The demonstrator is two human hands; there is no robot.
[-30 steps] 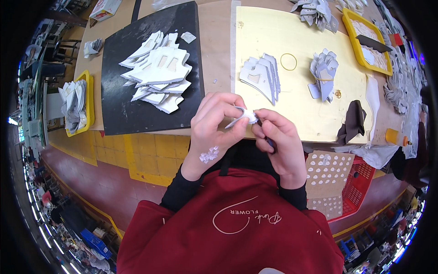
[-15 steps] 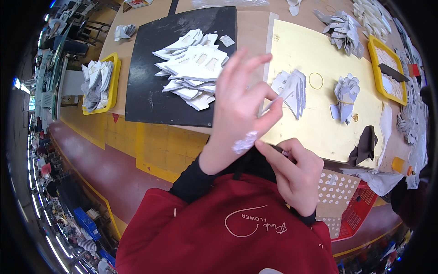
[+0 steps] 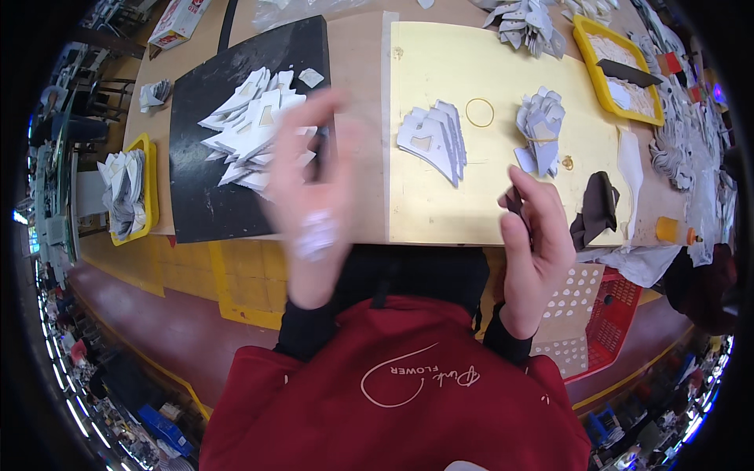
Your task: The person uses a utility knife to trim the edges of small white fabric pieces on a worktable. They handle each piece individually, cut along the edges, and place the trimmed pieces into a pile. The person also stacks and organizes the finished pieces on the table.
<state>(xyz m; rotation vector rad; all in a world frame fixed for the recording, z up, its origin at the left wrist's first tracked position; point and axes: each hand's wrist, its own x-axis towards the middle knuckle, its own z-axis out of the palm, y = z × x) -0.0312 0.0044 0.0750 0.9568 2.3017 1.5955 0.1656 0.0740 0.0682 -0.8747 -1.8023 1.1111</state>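
Observation:
My left hand (image 3: pixel 310 180), blurred by motion, is raised over the right side of a black board (image 3: pixel 196 188). Its thumb stands apart from the fingers, and nothing shows between them. A shiny whitish patch (image 3: pixel 316 235) covers part of its wrist. Behind it, partly hidden, lies a heap of white cut pieces (image 3: pixel 243 129). Above the front edge of a pale yellow board (image 3: pixel 440 63), my right hand (image 3: pixel 538 235) pinches a small dark piece (image 3: pixel 514 202), too little visible to name. On this board a small fanned stack of white pieces (image 3: pixel 436 141) lies left of a banded bundle (image 3: pixel 540 133).
A loose rubber band (image 3: pixel 480 112) lies on the yellow board, with a dark brown cloth (image 3: pixel 597 208) at its right front. Yellow trays stand left (image 3: pixel 149 212) and far right (image 3: pixel 597 74). An orange-capped bottle (image 3: pixel 675 232) lies at right; a red crate (image 3: pixel 609 330) sits below.
My hands have parted: the left has moved left to the heap, the right has moved right and up. The view has shifted, and the fanned stack now shows fully.

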